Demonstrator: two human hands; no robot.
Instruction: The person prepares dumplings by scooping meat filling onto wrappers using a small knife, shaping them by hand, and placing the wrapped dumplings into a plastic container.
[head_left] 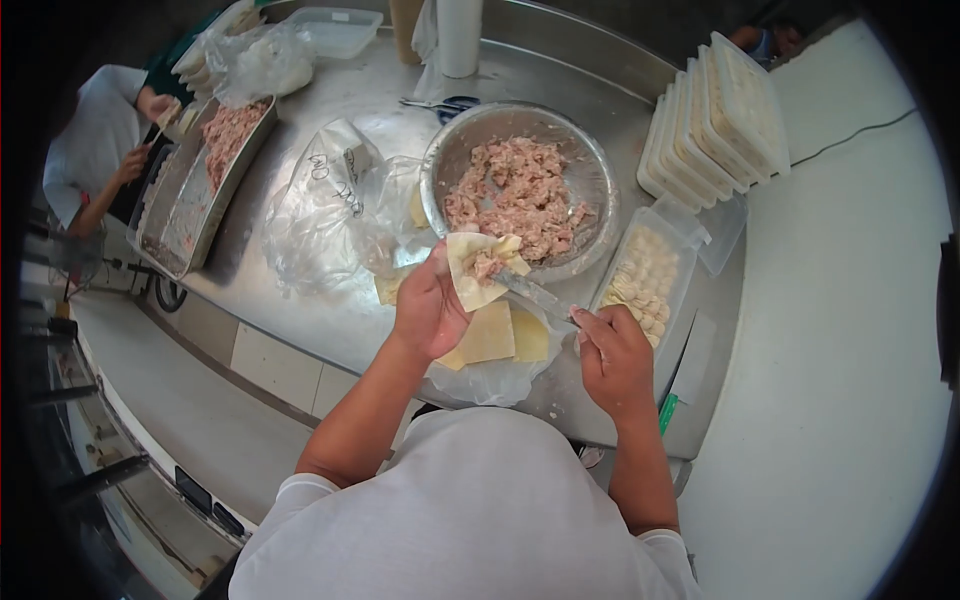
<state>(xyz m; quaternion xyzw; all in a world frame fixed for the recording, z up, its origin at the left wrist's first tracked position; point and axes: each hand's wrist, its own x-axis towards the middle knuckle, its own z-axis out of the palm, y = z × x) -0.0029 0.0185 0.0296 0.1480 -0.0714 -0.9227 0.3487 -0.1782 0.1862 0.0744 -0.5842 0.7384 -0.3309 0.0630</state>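
Observation:
My left hand (432, 305) holds a square dumpling wrapper (466, 262) by its edge, with a bit of raw minced meat on it. In my right hand (612, 358) is a flat metal spatula (538, 295), its tip against the meat on the wrapper. Just beyond both hands stands a metal bowl (608, 215) with minced meat (520, 190) inside. Under my left hand, stacked yellowish wrappers (488, 335) lie on a plastic bag (490, 385). Right of the bowl, a clear container (690, 232) holds several pale, round dumplings (640, 285).
Stacked lidded containers (715, 120) stand at the back right. Scissors (445, 106) and plastic bags (320, 205) lie on the metal table (385, 100). At the left, another person (105, 130) works beside a tray (205, 240) of meat. A green-handled tool (668, 412) lies near the right edge.

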